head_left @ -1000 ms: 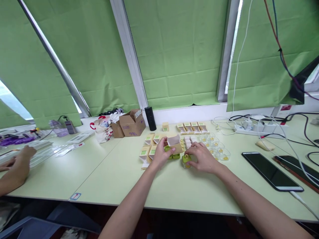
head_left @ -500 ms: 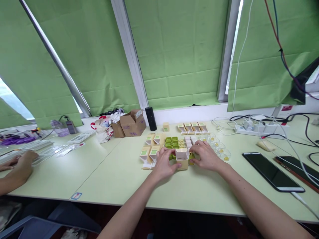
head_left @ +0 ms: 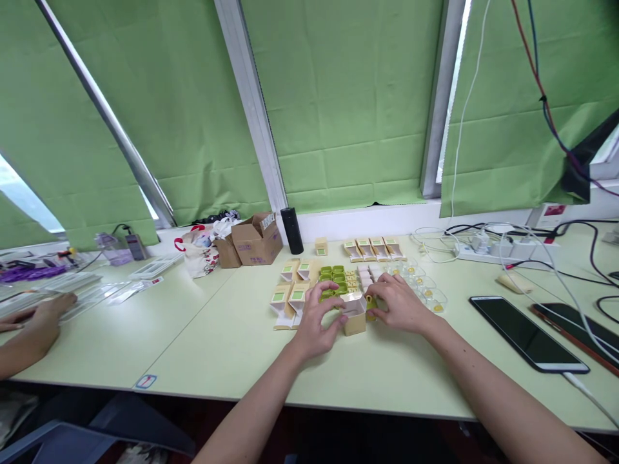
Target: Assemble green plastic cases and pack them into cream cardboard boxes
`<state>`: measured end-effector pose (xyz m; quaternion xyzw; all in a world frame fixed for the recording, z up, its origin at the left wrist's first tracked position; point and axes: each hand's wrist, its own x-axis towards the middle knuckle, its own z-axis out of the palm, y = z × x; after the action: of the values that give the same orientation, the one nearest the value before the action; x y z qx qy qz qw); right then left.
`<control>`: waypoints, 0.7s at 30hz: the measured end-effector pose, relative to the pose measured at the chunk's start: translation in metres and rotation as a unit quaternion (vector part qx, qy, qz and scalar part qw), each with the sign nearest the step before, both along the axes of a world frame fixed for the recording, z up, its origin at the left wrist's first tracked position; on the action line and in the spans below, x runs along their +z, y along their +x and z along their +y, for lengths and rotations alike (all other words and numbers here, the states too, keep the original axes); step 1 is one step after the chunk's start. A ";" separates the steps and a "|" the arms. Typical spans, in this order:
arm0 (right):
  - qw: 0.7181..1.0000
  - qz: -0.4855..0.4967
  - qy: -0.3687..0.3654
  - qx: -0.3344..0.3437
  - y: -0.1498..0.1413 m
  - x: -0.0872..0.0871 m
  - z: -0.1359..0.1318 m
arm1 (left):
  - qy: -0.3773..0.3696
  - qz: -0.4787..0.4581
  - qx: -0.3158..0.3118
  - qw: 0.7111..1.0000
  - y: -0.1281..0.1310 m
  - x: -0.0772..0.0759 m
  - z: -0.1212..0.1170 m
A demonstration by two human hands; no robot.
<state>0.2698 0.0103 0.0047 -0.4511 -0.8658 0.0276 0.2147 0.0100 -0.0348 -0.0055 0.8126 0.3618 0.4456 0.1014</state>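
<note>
A small open-topped cream cardboard box [head_left: 356, 322] stands on the table between my hands, a corner turned towards me. My left hand [head_left: 316, 322] has its thumb and curved fingers at the box's left side. On the other side, my right hand [head_left: 399, 303] pinches a small yellow-green piece [head_left: 371, 308], its shape mostly hidden by the fingers. Behind the hands sit green square cups [head_left: 333, 274], small cream pieces [head_left: 351, 281] and pale pink blocks [head_left: 364, 276]. Clear plastic cups with yellow centres [head_left: 422, 281] lie on the right.
Unfolded small boxes [head_left: 289, 299] lie left, others [head_left: 373, 249] behind, near a closed box [head_left: 321, 246]. A black cylinder [head_left: 292, 231] and a cardboard carton [head_left: 257, 240] stand at the back. Right are a phone [head_left: 527, 332] and a power strip [head_left: 507, 251]. A co-worker's hands [head_left: 51, 312] are far left.
The box has turned so that a corner faces me and has come slightly nearer. My left index finger has lifted from the box's rim. My right hand has barely moved.
</note>
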 end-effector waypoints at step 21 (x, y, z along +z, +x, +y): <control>1.000 -0.015 -0.009 0.003 0.000 0.006 -0.003 | -0.231 -0.239 -0.058 0.941 0.002 -0.008 0.021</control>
<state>0.2698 0.0069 0.0105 -0.4511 -0.8699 0.0290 0.1974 0.0116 -0.0140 -0.0135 0.6560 0.3720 0.5239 0.3960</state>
